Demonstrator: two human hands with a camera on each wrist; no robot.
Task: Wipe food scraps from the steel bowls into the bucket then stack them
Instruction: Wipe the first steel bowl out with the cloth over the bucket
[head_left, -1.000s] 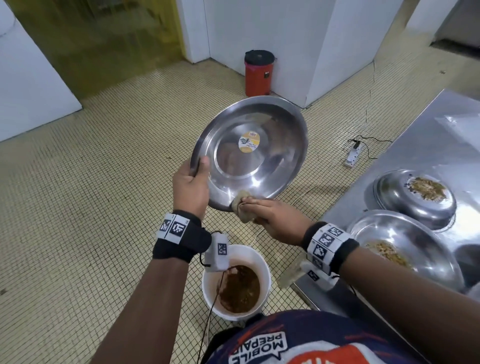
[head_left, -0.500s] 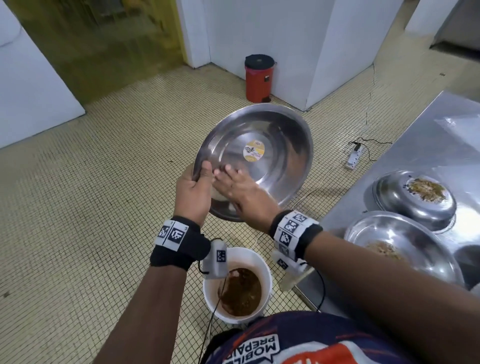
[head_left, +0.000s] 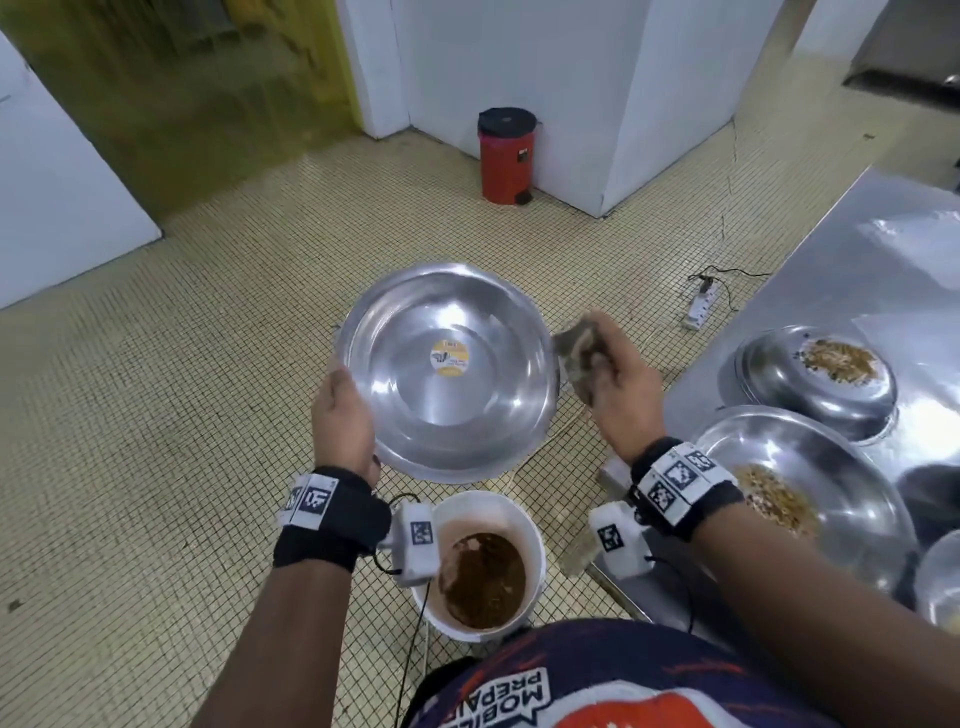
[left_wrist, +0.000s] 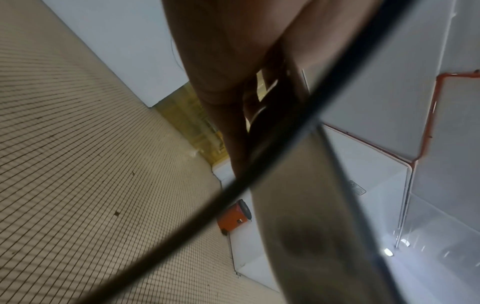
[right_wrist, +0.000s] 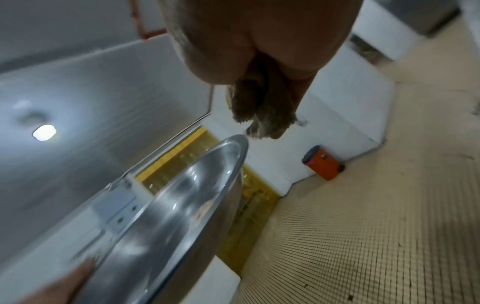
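A wide steel bowl (head_left: 447, 374) with a yellow sticker at its centre hangs tilted above the white bucket (head_left: 488, 566), which holds brown food waste. My left hand (head_left: 343, 410) grips the bowl's left rim; the left wrist view shows the bowl's underside (left_wrist: 306, 236) edge-on. My right hand (head_left: 608, 374) holds a soiled brownish cloth (head_left: 576, 348) just off the bowl's right rim. In the right wrist view the cloth (right_wrist: 262, 111) hangs from my right hand above the bowl's rim (right_wrist: 233, 156). The bowl's inside looks clean.
A steel table (head_left: 810, 270) stands at right, carrying a bowl with food scraps (head_left: 810, 499) and an upturned bowl (head_left: 815, 384) with scraps on its base. A red pedal bin (head_left: 506, 156) stands by the white wall. A power strip (head_left: 701, 306) lies on the tiled floor.
My right hand with the cloth has come out of the bowl's inside and moved to its right rim. The bowl has tipped flatter and lower over the bucket.
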